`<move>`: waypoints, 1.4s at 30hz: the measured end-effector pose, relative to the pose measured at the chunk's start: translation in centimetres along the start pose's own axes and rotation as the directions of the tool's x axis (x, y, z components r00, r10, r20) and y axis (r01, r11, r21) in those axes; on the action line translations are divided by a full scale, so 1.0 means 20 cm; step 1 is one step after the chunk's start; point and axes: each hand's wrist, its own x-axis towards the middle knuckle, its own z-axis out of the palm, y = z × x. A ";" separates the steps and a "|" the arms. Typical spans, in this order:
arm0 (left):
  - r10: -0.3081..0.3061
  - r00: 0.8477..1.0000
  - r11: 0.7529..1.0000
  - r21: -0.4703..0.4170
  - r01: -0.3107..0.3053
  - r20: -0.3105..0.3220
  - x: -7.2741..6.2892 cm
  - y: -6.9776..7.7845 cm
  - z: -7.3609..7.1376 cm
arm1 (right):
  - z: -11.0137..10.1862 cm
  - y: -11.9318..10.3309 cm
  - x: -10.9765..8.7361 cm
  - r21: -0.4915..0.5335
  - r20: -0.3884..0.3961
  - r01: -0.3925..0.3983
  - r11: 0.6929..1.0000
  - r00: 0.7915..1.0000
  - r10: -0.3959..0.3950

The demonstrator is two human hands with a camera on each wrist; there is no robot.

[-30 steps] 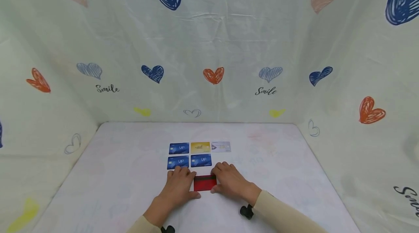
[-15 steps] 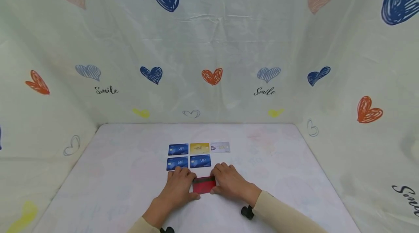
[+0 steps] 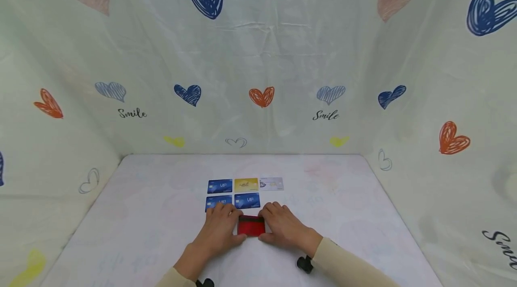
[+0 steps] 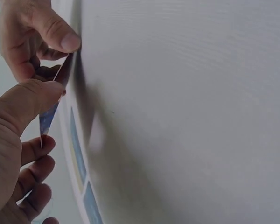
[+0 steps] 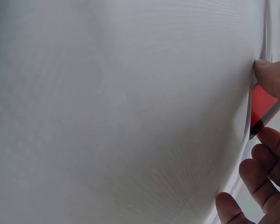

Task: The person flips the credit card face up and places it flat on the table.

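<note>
A red card (image 3: 251, 228) with a dark stripe along its far edge is held between both hands at the front middle of the table. My left hand (image 3: 218, 228) pinches its left side between thumb and a finger. My right hand (image 3: 284, 228) grips the opposite side the same way. In the left wrist view the card stands tilted, showing a blue patch (image 4: 47, 117) on its other face. The right wrist view catches part of the red face (image 5: 262, 103) and the stripe, by the right thumb (image 5: 272, 77). The remaining fingers of both hands are loosely bent.
Beyond the hands, three blue VIP cards (image 3: 247, 200), a yellow card (image 3: 246, 184) and a silver card (image 3: 271, 184) lie in two rows on the white table (image 3: 331, 215). The left fingers partly cover the front left blue card. A heart-printed curtain (image 3: 282, 63) surrounds the table.
The red card, slanted half a second ago, now sits straighter in the view. Both thumbs have come slightly closer together along its near edge. The other cards stay in place.
</note>
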 end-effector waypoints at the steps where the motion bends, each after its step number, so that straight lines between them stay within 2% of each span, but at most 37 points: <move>1: 0.000 1.000 1.000 -0.009 0.000 -0.002 0.00 0.00 0.00 | 0.00 0.00 0.00 0.006 -0.002 -0.001 1.000 1.000 0.001; 9: 0.029 0.999 0.998 -0.056 -0.030 -0.025 0.01 0.02 -0.06 | 0.01 0.00 0.01 0.065 -0.053 0.000 0.998 0.999 0.003; 16: 0.047 0.998 0.995 -0.090 -0.050 -0.035 0.02 0.03 -0.06 | 0.02 0.00 0.01 0.109 -0.072 0.011 0.994 0.997 -0.003; 20: 0.078 0.997 0.989 -0.127 -0.081 -0.031 0.04 0.05 -0.07 | 0.02 0.00 0.02 0.099 -0.112 0.035 0.994 0.993 -0.023; 23: 0.115 0.992 0.980 -0.157 -0.121 -0.046 0.05 0.06 -0.08 | 0.03 0.00 0.02 0.154 -0.140 0.049 0.987 0.990 -0.027; 25: 0.130 0.990 0.976 -0.171 -0.138 -0.055 0.06 0.07 -0.08 | 0.03 0.00 0.01 0.236 -0.141 0.047 0.971 0.990 -0.014; 29: 0.133 0.990 0.972 -0.188 -0.141 -0.051 0.06 0.07 -0.08 | 0.00 -0.01 0.00 0.438 -0.127 0.036 0.898 0.992 0.023; 32: 0.128 0.991 0.969 -0.209 -0.133 -0.035 0.06 0.06 -0.07 | -0.01 -0.01 -0.01 0.505 -0.130 0.046 0.862 0.991 0.024; 36: 0.117 0.993 0.970 -0.215 -0.116 -0.005 0.06 0.06 -0.05 | -0.01 -0.01 -0.03 0.463 -0.117 0.039 0.885 0.993 0.018; 38: 0.093 0.996 0.976 -0.199 -0.089 0.012 0.06 0.06 -0.04 | -0.02 -0.01 -0.04 0.419 -0.101 0.015 0.908 0.994 0.030; 42: 0.026 1.000 0.988 -0.153 -0.022 0.018 0.06 0.07 -0.02 | -0.05 -0.01 -0.07 0.324 -0.131 -0.024 0.946 0.989 0.070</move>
